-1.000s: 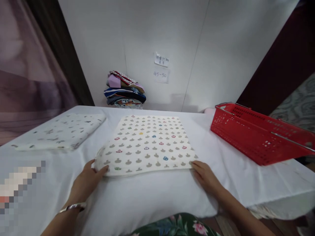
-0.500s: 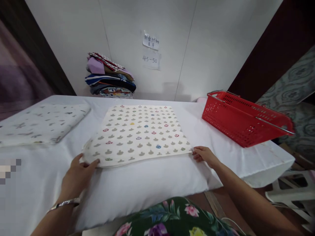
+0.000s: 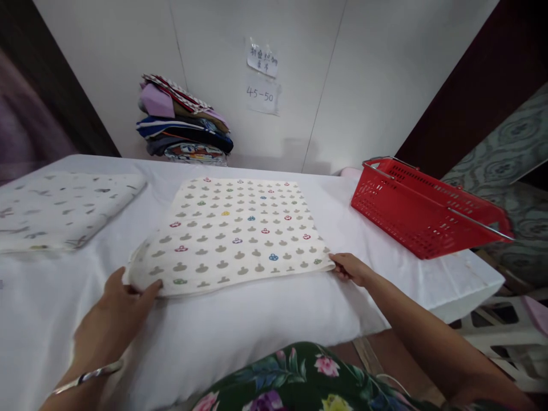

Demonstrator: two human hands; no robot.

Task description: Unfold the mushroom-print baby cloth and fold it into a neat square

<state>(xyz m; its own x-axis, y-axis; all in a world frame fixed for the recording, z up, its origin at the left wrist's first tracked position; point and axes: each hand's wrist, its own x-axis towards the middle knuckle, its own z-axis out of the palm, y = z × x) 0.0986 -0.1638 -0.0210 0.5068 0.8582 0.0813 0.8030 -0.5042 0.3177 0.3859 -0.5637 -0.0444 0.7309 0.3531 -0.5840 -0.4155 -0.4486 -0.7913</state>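
Note:
A cream cloth printed with small grey and coloured mushrooms (image 3: 240, 234) lies folded flat on the white-covered table (image 3: 240, 325), its layers showing along the near edge. At its near left corner, my left hand (image 3: 117, 311) grips the edge, thumb on top and the other fingers partly hidden beneath. My right hand (image 3: 349, 268) pinches the near right corner between thumb and fingers. That corner is slightly raised off the table.
Another folded white patterned cloth (image 3: 68, 208) lies at the left. Behind stands a pile of folded fabrics (image 3: 184, 123) against the wall, with paper signs (image 3: 262, 94) beside it. A red plastic basket (image 3: 423, 208) sits at the table's right end. A white plastic stool (image 3: 505, 325) stands lower right.
My left hand has moved left and slightly nearer with its corner of the cloth. My right hand has shifted slightly left, keeping its corner. The view has tilted slightly.

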